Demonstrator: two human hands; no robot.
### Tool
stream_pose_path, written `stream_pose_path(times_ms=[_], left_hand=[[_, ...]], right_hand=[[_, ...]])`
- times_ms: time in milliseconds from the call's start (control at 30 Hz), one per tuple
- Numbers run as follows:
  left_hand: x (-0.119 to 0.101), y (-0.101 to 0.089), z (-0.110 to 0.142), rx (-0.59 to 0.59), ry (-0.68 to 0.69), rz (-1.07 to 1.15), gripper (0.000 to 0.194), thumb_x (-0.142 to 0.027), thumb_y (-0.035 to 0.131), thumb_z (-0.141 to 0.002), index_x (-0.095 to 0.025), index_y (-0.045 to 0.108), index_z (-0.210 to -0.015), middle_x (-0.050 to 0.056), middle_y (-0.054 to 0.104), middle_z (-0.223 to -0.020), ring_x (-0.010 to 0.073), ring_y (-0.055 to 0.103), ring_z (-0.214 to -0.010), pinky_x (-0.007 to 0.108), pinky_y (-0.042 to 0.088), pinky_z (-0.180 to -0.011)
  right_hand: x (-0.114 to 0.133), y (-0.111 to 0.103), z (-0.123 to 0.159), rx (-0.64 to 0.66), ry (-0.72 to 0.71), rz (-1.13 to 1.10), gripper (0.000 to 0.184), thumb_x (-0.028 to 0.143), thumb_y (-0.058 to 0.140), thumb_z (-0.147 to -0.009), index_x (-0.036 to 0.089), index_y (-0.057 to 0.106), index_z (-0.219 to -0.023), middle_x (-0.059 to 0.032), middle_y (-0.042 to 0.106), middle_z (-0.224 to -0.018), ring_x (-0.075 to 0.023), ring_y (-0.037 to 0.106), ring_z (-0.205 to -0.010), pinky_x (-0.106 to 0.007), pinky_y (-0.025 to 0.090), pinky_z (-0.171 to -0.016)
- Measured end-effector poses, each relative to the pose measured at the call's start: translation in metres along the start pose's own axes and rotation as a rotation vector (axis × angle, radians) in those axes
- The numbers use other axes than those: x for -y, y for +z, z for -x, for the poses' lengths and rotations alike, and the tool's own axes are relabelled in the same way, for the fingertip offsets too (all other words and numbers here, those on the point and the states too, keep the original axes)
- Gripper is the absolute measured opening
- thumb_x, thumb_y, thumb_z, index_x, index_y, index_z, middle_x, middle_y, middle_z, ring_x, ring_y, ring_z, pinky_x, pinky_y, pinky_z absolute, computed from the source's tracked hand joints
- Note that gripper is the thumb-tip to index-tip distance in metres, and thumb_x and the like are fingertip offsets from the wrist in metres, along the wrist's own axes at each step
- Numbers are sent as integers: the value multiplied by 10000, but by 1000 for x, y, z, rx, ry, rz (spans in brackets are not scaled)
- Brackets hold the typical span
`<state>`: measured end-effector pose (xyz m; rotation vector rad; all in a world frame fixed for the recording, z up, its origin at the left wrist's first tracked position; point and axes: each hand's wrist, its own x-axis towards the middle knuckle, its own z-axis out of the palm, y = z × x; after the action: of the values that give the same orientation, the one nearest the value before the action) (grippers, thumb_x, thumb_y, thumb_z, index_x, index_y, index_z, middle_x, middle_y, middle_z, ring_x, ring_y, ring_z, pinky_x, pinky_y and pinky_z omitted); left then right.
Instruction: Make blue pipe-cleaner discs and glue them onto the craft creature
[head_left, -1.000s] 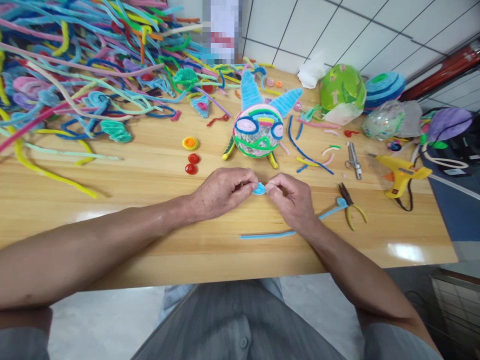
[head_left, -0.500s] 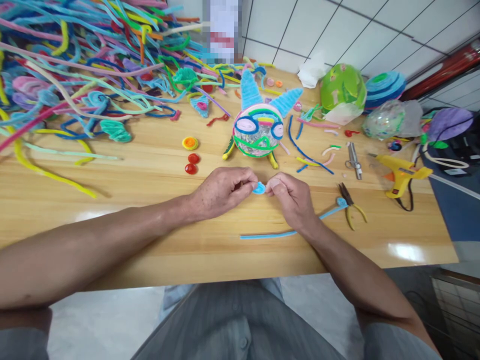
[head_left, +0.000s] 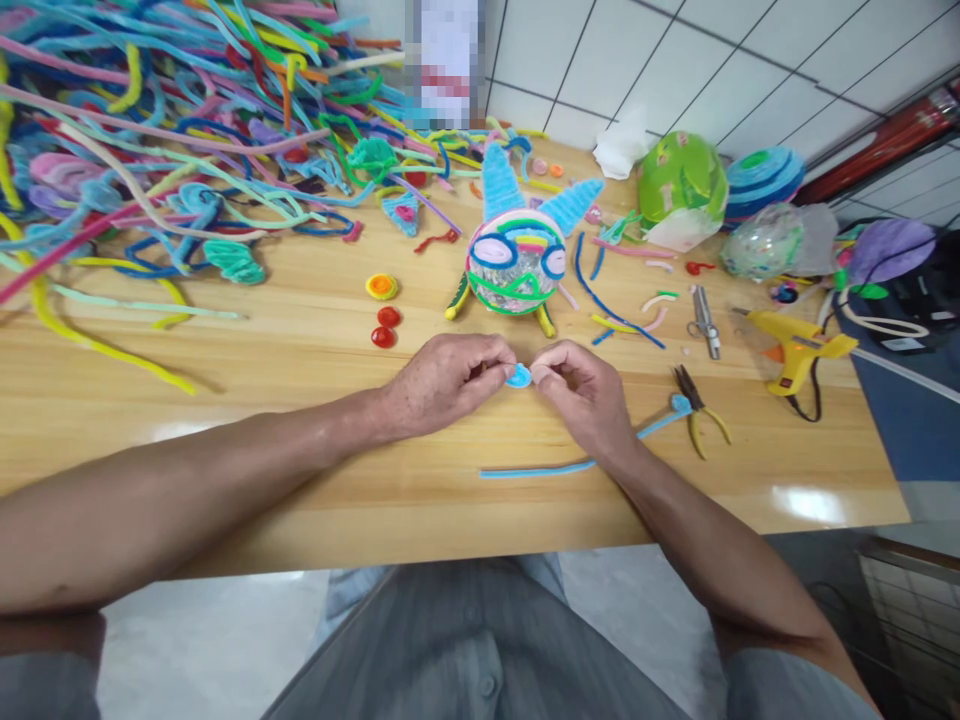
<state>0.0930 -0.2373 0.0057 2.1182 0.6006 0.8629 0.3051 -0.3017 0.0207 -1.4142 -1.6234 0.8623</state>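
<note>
Between my two hands, just above the wooden table, is a small light-blue pipe cleaner coil (head_left: pixel 518 376). My left hand (head_left: pixel 456 385) pinches its left side between thumb and fingertips. The fingers of my right hand (head_left: pixel 581 392) are closed at its right edge, thumb against forefinger. Beyond the hands stands a round figure (head_left: pixel 516 262) with blue pointed ears, pink-and-blue eyes and yellow-tipped legs. A straight light-blue pipe cleaner (head_left: pixel 534 471) lies near my right wrist. Another light-blue pipe cleaner with a curled end (head_left: pixel 666 424) rests against the pliers (head_left: pixel 700 412).
A large heap of coloured pipe cleaners (head_left: pixel 165 150) covers the back left. Red coils (head_left: pixel 384 337) and a yellow-orange coil (head_left: pixel 382 287) lie left of the figure. At right are scissors (head_left: pixel 705 322), a yellow glue gun (head_left: pixel 799 345) and a green ball-shaped piece (head_left: pixel 682 182).
My right hand's fingers have shifted slightly at the edge of the blue coil. The left hand keeps its pinch, and the view has moved a little.
</note>
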Motion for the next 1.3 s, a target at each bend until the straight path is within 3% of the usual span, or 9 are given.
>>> stream_pose_path(times_ms=[233, 633, 900, 1300], left_hand=[[-1, 0, 0, -7, -14, 9, 158, -196, 566, -989, -165, 695, -903, -3, 721, -777, 97, 610, -655, 201, 435, -634], [0, 0, 0, -4, 8, 3, 143, -172, 577, -982, -157, 694, -901, -3, 710, -768, 95, 610, -655, 199, 436, -636], [-2, 0, 0, -20, -16, 3, 142, -205, 589, -994, -165, 696, -911, -12, 697, -747, 95, 592, -638, 203, 433, -620], [-1, 0, 0, -19, -19, 7, 171, -234, 592, -1010, -160, 691, -890, -1, 690, -736, 93, 564, -615, 205, 410, -597]], right_hand=[[4, -1, 0, -11, -17, 81, 217, 255, 545, -957, 219, 656, -774, 14, 647, -736, -150, 595, -715, -297, 444, -703], [5, -1, -1, -27, -7, 60, 146, 241, 618, -916, 208, 694, -795, 18, 669, -733, -140, 591, -693, -283, 451, -684], [2, -2, -1, -2, -155, 185, 137, 222, 597, -929, 234, 726, -883, -14, 697, -793, -174, 644, -755, -314, 484, -705], [3, 3, 1, -35, -214, 242, 86, 219, 654, -916, 243, 704, -851, -6, 679, -748, -158, 632, -691, -302, 495, -661]])
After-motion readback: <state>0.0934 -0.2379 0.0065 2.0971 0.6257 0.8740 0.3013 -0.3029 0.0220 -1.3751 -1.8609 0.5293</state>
